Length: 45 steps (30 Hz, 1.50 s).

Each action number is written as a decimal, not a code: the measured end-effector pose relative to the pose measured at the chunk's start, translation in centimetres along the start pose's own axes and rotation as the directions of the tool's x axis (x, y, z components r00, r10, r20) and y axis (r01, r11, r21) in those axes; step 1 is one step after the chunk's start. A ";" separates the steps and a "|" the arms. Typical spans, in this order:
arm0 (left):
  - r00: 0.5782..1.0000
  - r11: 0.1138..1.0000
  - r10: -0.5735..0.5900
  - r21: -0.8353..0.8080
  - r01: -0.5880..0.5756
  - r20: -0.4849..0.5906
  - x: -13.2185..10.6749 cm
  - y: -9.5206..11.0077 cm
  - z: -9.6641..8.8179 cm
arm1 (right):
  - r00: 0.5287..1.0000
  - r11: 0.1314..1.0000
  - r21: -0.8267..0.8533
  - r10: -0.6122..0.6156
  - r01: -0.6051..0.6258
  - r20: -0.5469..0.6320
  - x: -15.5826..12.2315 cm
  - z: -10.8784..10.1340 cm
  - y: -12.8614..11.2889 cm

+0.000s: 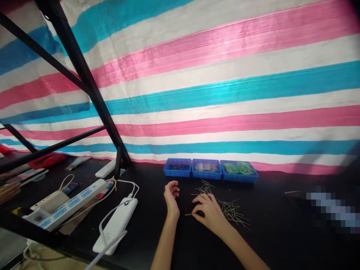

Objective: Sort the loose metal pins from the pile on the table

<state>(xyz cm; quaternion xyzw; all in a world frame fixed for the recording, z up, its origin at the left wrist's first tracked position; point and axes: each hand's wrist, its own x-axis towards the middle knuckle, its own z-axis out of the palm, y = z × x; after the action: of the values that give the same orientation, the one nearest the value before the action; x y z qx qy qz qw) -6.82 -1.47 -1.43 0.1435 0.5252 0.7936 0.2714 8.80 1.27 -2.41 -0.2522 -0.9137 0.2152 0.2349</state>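
My left hand (171,197) hovers just above the black table (281,232), its fingers curled inward with nothing visible in them. My right hand (207,210) rests on the table beside it, fingertips pressed down on a thin metal pin (189,214) at the edge of a loose pile of pins (230,209). Behind the pile stand three small blue trays (210,169) in a row: the left one holds dark pins, the middle one pale parts, the right one green parts.
A white power bank (116,225) with a white cable lies left of my hands. Further left is a white power strip (71,204) with blue sockets. A black metal frame (84,75) rises at the left. A striped tarp hangs behind. Another person's fingers (8,191) show at the far left edge.
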 end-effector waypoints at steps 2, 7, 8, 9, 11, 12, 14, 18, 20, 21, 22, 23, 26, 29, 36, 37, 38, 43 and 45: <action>0.999 1.000 0.002 0.004 -0.002 0.035 -0.2 0.1 0.1 | 1.000 1.000 -0.016 0.002 -0.002 -0.021 0.1 0.0 0.1; 0.997 0.999 0.046 0.017 -0.047 0.063 -0.1 1.0 0.1 | 0.993 0.996 -0.002 0.083 -0.084 -0.082 0.1 -1.1 0.0; 0.996 0.998 0.060 0.025 -0.062 0.064 0.0 1.1 0.0 | 0.988 0.994 0.033 0.109 -0.106 -0.109 0.1 -1.5 -0.1; 0.995 0.997 0.073 0.034 -0.075 0.071 0.0 1.2 0.1 | 0.980 0.989 0.083 0.137 -0.126 -0.143 0.2 -1.8 -0.3; 0.990 0.994 0.084 0.063 -0.091 0.116 -0.2 1.1 0.3 | 0.958 0.964 0.222 0.192 -0.144 -0.214 0.3 -2.2 -0.7; 0.985 0.992 0.080 0.081 -0.093 0.153 -0.5 0.9 0.5 | 0.946 0.943 0.302 0.218 -0.141 -0.241 0.4 -2.3 -0.7; 0.967 0.989 0.060 0.117 -0.092 0.247 -1.3 0.5 1.1 | 0.927 0.882 0.453 0.271 -0.131 -0.260 0.6 -2.3 -0.6; 0.907 0.982 0.002 0.170 -0.081 0.420 -3.2 0.0 2.4 | 0.891 0.724 0.665 0.409 -0.184 -0.199 1.0 -2.0 0.4; 0.875 0.981 -0.028 0.183 -0.070 0.484 -4.0 0.0 2.8 | 0.880 0.634 0.747 0.451 -0.201 -0.147 1.2 -1.9 0.9; 0.862 0.980 -0.039 0.186 -0.065 0.506 -4.2 0.0 2.9 | 0.882 0.594 0.779 0.456 -0.200 -0.121 1.3 -1.9 1.0; 0.852 0.980 -0.047 0.187 -0.060 0.522 -4.3 0.1 2.9 | 0.886 0.561 0.804 0.452 -0.194 -0.102 1.3 -2.0 1.1; 0.846 0.981 -0.055 0.188 -0.055 0.531 -4.4 0.1 2.9 | 0.892 0.538 0.822 0.444 -0.187 -0.088 1.3 -2.0 1.2; 0.844 0.982 -0.074 0.188 -0.032 0.531 -4.2 0.1 2.8 | 0.897 0.498 0.848 0.438 -0.183 -0.065 1.3 -2.0 1.0; 0.848 0.982 -0.093 0.187 -0.007 0.522 -3.9 0.0 2.6 | 0.899 0.473 0.857 0.437 -0.203 -0.029 1.2 -2.0 0.7; 0.845 0.982 -0.127 0.188 0.033 0.519 -4.0 0.0 2.6 | 0.912 0.514 0.831 0.409 -0.211 -0.021 1.0 -2.3 0.1; 0.846 0.981 -0.130 0.188 0.036 0.518 -4.1 0.0 2.6 | 0.911 0.518 0.829 0.411 -0.211 -0.025 1.0 -2.3 0.1; 0.846 0.981 -0.134 0.189 0.040 0.516 -4.2 0.0 2.6 | 0.910 0.519 0.828 0.413 -0.211 -0.028 1.0 -2.3 0.1; 0.851 0.979 -0.156 0.193 0.066 0.502 -4.1 -0.1 2.6 | 0.906 0.524 0.821 0.423 -0.227 -0.019 1.0 -2.4 -0.1; 0.854 0.978 -0.163 0.192 0.076 0.494 -4.0 -0.1 2.6 | 0.905 0.537 0.813 0.426 -0.228 -0.028 1.0 -2.4 -0.2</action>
<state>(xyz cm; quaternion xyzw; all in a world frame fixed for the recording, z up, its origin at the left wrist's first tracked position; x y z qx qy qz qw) -2.20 -1.80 -0.27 0.3360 0.5072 0.6631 0.4361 9.31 2.35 -0.09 -0.3108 -0.6254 0.6080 0.3776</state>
